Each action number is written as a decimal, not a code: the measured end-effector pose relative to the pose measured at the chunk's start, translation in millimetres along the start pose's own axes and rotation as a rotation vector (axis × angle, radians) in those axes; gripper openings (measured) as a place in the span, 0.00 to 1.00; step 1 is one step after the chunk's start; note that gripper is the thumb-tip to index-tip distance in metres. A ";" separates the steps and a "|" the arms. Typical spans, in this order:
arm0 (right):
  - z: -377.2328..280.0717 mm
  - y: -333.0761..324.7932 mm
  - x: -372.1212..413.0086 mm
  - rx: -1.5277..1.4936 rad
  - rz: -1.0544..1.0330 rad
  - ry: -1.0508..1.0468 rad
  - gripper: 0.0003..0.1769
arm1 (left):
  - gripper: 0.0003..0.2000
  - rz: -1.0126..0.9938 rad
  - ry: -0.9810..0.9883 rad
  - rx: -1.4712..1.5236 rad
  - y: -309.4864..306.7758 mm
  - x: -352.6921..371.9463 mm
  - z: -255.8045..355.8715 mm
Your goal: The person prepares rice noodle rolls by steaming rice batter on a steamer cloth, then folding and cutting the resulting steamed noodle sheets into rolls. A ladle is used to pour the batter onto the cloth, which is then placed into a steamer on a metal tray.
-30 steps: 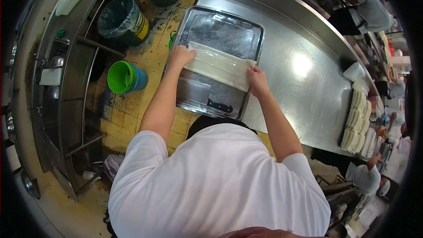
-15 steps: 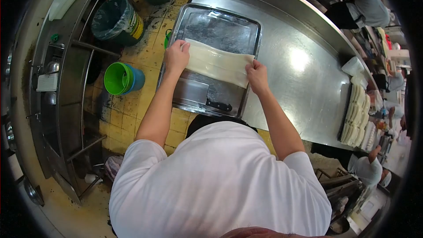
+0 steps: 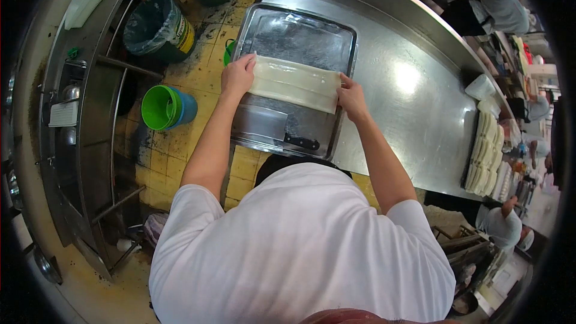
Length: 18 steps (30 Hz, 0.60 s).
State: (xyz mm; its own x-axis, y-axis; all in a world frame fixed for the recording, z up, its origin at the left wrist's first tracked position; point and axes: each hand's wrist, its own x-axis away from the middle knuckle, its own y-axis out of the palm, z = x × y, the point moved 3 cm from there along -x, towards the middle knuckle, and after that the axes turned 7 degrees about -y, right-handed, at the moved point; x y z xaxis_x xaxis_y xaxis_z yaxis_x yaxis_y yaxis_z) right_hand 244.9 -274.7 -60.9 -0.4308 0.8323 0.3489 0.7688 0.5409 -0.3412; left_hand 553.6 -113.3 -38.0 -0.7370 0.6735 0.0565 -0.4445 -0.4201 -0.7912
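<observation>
A pale, glossy sheet of dough (image 3: 295, 83) stretches between my two hands over a metal tray (image 3: 300, 35). My left hand (image 3: 239, 74) pinches its left end, and my right hand (image 3: 351, 95) grips the opposite end near the tray's right rim. The sheet looks flat and taut, with lengthwise creases. Below it, on the near part of the tray, lies a cleaver with a broad blade (image 3: 259, 121) and a dark riveted handle (image 3: 302, 141).
A steel counter (image 3: 396, 132) extends right of the tray, with rows of pale dough strips (image 3: 485, 153) at its far end. Nested green and blue buckets (image 3: 162, 108) and a lined bin (image 3: 153, 27) stand on the floor at left. Other people (image 3: 501, 9) are at the right.
The dough sheet has become straighter and flatter between my hands. My right hand has shifted slightly up, and the left slightly to the left.
</observation>
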 end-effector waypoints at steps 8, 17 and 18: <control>-18.7 -41.2 57.6 0.025 0.063 -0.080 0.30 | 0.30 -0.220 -0.087 -0.359 -17.4 20.3 -5.5; 34.8 -64.7 129.1 0.015 0.177 0.006 0.27 | 0.23 -0.354 -0.032 -0.370 -20.2 51.7 12.3; 42.8 -66.2 134.1 0.036 0.190 -0.008 0.26 | 0.23 -0.358 -0.009 -0.372 -16.1 56.5 20.4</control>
State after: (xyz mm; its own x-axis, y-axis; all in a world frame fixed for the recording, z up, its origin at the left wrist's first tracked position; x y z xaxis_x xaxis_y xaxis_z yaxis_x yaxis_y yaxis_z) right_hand 116.1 -193.7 -28.9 -0.2836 0.9208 0.2679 0.8193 0.3778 -0.4312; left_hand 508.7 -80.9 -9.7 -0.5769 0.7298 0.3669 -0.4596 0.0813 -0.8844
